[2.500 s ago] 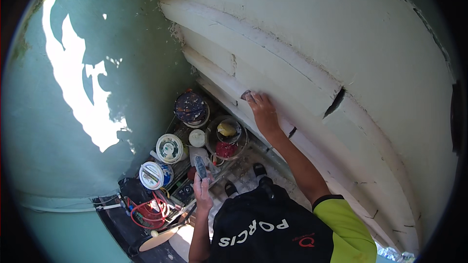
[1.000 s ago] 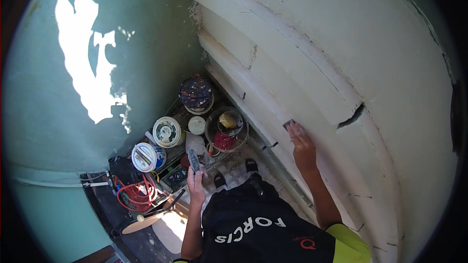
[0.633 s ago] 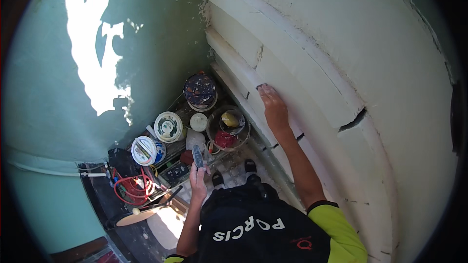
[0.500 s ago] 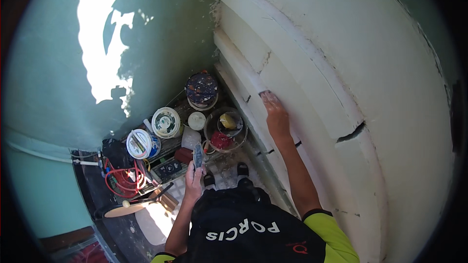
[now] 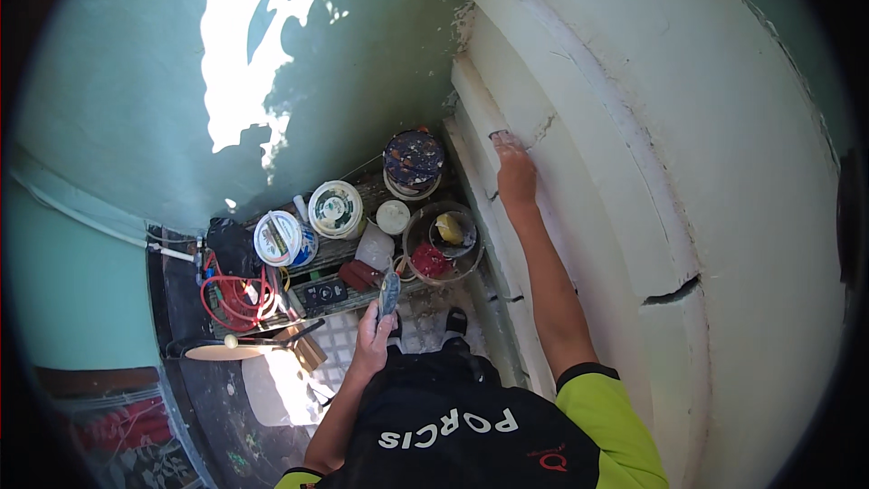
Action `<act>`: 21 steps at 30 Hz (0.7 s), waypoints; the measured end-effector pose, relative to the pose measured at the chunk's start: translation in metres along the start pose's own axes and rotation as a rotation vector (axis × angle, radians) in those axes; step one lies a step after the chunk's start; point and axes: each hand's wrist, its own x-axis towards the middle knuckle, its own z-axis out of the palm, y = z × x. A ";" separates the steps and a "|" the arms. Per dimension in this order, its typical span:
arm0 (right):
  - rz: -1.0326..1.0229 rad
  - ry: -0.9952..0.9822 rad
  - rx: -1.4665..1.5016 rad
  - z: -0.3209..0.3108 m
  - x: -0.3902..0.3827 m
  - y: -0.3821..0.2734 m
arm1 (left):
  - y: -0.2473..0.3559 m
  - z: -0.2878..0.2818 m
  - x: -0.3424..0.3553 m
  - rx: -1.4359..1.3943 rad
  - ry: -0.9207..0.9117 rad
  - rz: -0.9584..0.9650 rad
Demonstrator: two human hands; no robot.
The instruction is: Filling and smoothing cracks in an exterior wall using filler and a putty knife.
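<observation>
My right hand (image 5: pixel 516 174) reaches out to a long pale ledge (image 5: pixel 480 95) on the cream wall. Its fingers are closed round a small dark flat piece (image 5: pixel 498 134), of which only an edge shows; it lies against the ledge. Beside the hand, a crack (image 5: pixel 542 131) runs over the wall. Lower down, in front of my body, my left hand (image 5: pixel 369 340) grips a narrow blue-grey tool (image 5: pixel 388 293) smeared with white. The tool points away from me, and its exact kind is unclear.
A worn slatted bench (image 5: pixel 369 192) bears lidded buckets (image 5: pixel 336 208), a dark spattered bucket (image 5: pixel 414 163), a clear tub (image 5: pixel 418 264), and red hose (image 5: pixel 237 308). A gap (image 5: pixel 672 292) breaks the upper ledge. Near my feet lies a pale tiled floor (image 5: pixel 348 344).
My right hand has moved farther along the ledge, closer to the crack. The left hand still grips its tool. The whole view has shifted, so the surroundings sit farther right.
</observation>
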 end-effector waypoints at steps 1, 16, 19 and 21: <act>-0.011 -0.007 0.014 0.000 -0.002 -0.003 | 0.002 -0.001 -0.002 0.014 0.002 0.001; -0.002 -0.052 -0.042 0.030 0.064 -0.003 | -0.010 -0.007 -0.021 -0.046 0.183 -0.056; 0.016 -0.104 -0.082 0.030 0.070 -0.010 | -0.005 -0.006 -0.020 -0.021 0.199 -0.069; 0.019 -0.127 -0.098 0.020 0.061 -0.011 | -0.009 -0.006 -0.020 -0.029 0.197 -0.063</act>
